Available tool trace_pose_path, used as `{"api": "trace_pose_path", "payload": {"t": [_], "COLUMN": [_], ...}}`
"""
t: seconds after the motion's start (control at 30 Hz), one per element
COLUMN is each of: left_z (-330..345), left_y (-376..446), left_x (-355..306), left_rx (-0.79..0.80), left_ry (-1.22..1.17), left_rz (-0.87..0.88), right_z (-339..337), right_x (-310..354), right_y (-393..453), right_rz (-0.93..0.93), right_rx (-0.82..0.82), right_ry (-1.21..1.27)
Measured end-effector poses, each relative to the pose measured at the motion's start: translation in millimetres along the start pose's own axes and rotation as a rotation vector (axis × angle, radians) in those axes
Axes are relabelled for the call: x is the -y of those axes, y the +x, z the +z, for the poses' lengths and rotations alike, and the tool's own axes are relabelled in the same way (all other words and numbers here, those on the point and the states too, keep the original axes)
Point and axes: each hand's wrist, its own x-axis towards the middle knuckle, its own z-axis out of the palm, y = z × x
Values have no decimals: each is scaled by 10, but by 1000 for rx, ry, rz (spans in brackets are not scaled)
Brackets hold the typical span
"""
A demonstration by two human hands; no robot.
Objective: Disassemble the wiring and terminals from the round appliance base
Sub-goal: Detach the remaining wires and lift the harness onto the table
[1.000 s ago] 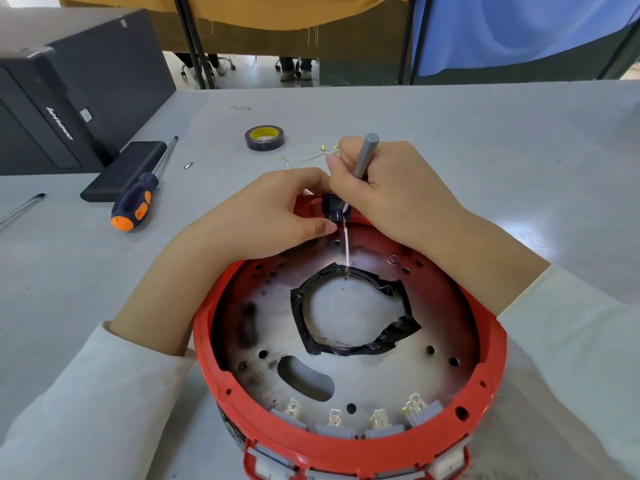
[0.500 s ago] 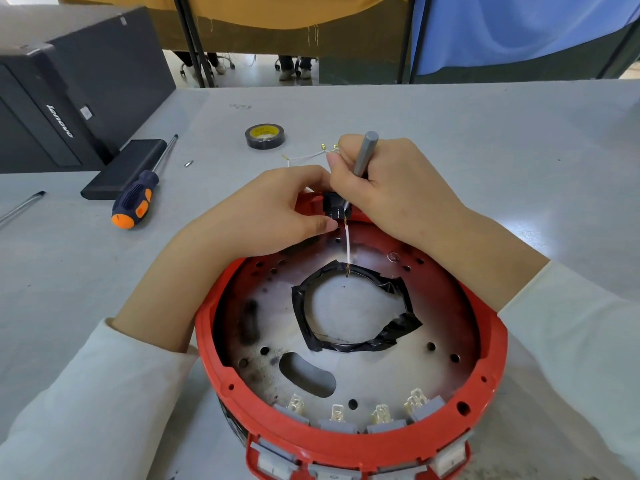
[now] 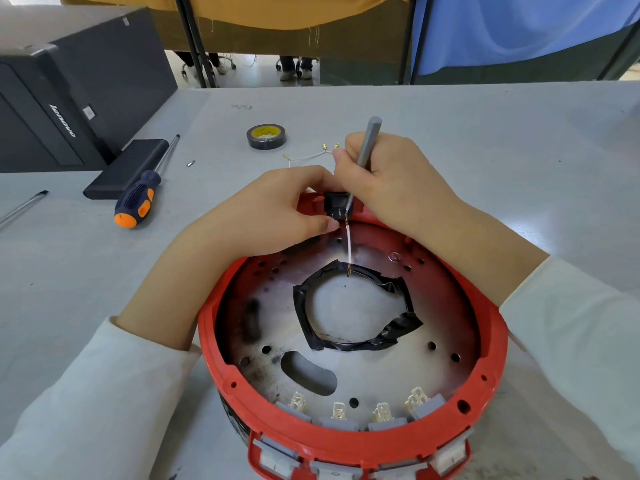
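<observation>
A pale grey worktable carries everything, with a black Lenovo computer case at its far left corner. Near the middle sits the round red plastic appliance base, open side up, its scorched metal floor plate pierced by a central hole ringed with crumpled black tape, and a row of grey switch blocks with brass terminals along the near rim. The left hand curls over the far rim, pinching a small black switch. The right hand grips a slim grey screwdriver, its tip down at the switch, where a short white wire hangs toward the tape. Left lie a flat black slab and a blue-and-orange-handled screwdriver; farther off, a black tape roll and loose white wires with brass terminals.
</observation>
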Motion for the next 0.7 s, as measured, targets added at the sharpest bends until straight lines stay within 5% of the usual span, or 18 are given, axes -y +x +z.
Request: {"api": "trace_pose_path", "payload": {"t": [0.47, 0.7], "left_z": [11, 3], "left_y": [10, 15], "left_x": [12, 13], "left_rx": [0, -1], "left_ry": [-31, -9], "left_rz": [-1, 11], "right_z": [10, 24], "right_x": [-43, -20], "right_y": [136, 109], "right_rz": [212, 168], "right_rx": [54, 39], "right_ry": [81, -33]}}
